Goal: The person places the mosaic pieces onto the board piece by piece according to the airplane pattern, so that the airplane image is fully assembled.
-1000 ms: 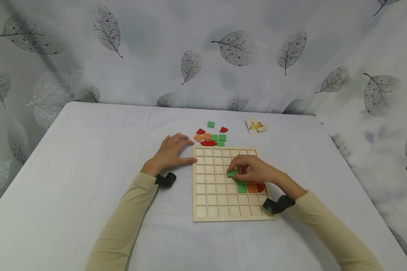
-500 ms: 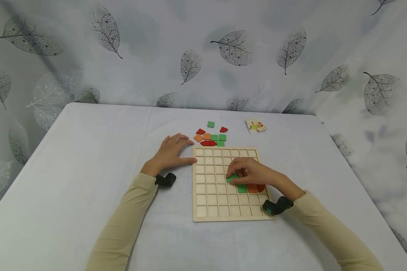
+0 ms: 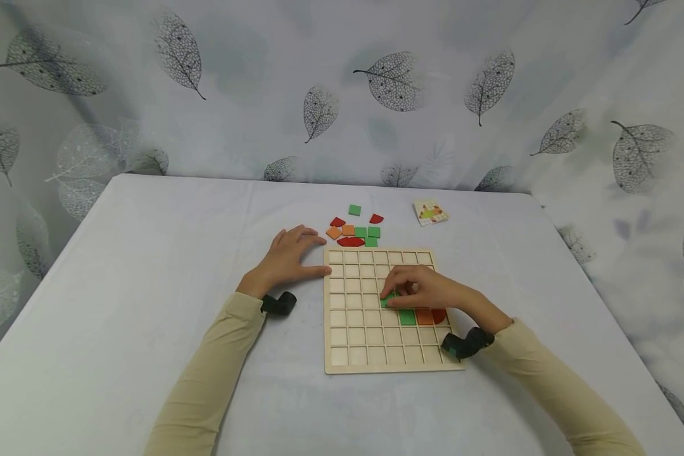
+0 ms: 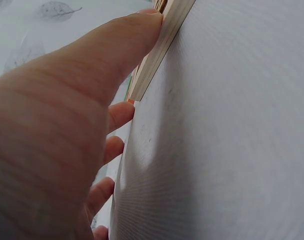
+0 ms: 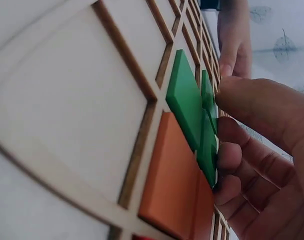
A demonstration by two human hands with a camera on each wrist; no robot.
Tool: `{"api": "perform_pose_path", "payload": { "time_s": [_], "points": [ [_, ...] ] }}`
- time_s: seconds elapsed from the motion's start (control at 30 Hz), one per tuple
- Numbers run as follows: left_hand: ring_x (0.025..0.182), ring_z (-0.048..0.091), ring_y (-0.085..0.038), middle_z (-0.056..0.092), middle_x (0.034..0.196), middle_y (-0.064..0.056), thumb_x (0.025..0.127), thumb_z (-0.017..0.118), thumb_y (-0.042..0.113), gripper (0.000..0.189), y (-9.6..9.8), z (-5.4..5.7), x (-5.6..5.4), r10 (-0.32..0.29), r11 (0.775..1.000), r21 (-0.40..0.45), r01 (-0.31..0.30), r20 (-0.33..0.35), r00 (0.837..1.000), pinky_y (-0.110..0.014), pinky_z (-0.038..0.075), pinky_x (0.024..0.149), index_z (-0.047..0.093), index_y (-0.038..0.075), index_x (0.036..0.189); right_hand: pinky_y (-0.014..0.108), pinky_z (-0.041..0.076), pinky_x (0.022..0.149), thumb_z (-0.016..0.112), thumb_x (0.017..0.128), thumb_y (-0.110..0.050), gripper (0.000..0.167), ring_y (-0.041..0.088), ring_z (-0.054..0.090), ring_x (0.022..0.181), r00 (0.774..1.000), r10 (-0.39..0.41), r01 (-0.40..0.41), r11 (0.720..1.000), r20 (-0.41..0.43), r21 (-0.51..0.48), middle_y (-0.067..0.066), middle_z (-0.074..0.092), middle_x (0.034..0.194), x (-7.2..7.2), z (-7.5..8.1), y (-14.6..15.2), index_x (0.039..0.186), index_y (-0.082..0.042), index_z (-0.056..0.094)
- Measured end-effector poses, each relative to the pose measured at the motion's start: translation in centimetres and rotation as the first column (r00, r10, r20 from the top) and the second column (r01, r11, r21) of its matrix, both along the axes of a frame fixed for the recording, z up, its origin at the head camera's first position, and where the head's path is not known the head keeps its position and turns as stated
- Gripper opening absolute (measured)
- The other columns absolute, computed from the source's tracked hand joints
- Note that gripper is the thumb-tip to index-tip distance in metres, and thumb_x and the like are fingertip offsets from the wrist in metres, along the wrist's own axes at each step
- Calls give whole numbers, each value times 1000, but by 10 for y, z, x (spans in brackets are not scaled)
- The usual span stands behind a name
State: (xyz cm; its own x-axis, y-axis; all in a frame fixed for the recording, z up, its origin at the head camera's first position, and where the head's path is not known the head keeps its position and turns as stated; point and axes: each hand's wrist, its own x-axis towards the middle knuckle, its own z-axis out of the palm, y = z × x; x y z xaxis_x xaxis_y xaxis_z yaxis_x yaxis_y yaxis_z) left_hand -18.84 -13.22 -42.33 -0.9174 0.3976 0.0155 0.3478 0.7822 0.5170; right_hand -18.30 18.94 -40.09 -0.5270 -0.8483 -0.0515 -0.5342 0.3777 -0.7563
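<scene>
A pale wooden grid board (image 3: 356,318) lies on the table. My right hand (image 3: 422,288) pinches a small green square tile (image 3: 386,302) between thumb and fingers, low over a middle cell; whether it is fully seated I cannot tell. In the right wrist view, this green tile (image 5: 207,92) sits by the thumb tip, beside another green tile (image 5: 184,97) and an orange tile (image 5: 168,175) in the grid. A red rounded tile (image 3: 439,315) lies partly under the hand. My left hand (image 3: 287,258) has its fingers spread, its thumb (image 4: 137,32) touching the board's left edge.
Beyond the board lie loose tiles: several green squares (image 3: 373,232), orange pieces (image 3: 348,230) and red curved pieces (image 3: 350,242). A small pattern card (image 3: 430,213) lies at the back right. White cloth (image 3: 148,285) covers the table.
My right hand has brought the green tile slightly down onto the grid, toward me, then stayed nearly still over the last half second. The left hand has not moved.
</scene>
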Motion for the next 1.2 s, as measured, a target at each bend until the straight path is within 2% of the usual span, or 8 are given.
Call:
{"api": "perform_pose_path", "payload": {
  "time_s": [0.27,0.57,1.0,1.2],
  "points": [
    [140,32,-28,44,144,-9,83,73,50,65,0,0,0,-3,1000,10,3,-3,1000,-53,5,119,56,15,136,21,48,64,68,92,-9,11,10,53,77,999,23,-25,999,-40,-35,2,65,96,-12,3,0,101,-9,73],
    [139,32,-28,45,143,-9,82,73,50,65,0,0,0,-1,1000,10,1,-8,1000,-53,6,120,57,15,135,22,51,70,68,92,-11,12,14,55,78,1000,-20,20,1000,-14,12,4,66,99,-23,5,-5,102,-7,73],
    [140,31,-29,44,144,-9,82,73,50,66,0,0,0,-1,1000,11,1,-2,1000,-52,5,120,57,15,135,23,50,71,67,92,-8,12,12,54,79,996,-73,72,997,-54,-14,3,67,100,-37,4,-9,102,-7,73],
    [140,30,-28,43,144,-9,82,73,51,66,-1,-1,-1,3,1000,2,-3,2,1000,-52,5,120,56,16,136,24,49,68,65,93,-6,12,11,54,76,995,-59,58,998,-77,-18,4,67,100,-46,3,-10,103,-5,72]
  ]
}}
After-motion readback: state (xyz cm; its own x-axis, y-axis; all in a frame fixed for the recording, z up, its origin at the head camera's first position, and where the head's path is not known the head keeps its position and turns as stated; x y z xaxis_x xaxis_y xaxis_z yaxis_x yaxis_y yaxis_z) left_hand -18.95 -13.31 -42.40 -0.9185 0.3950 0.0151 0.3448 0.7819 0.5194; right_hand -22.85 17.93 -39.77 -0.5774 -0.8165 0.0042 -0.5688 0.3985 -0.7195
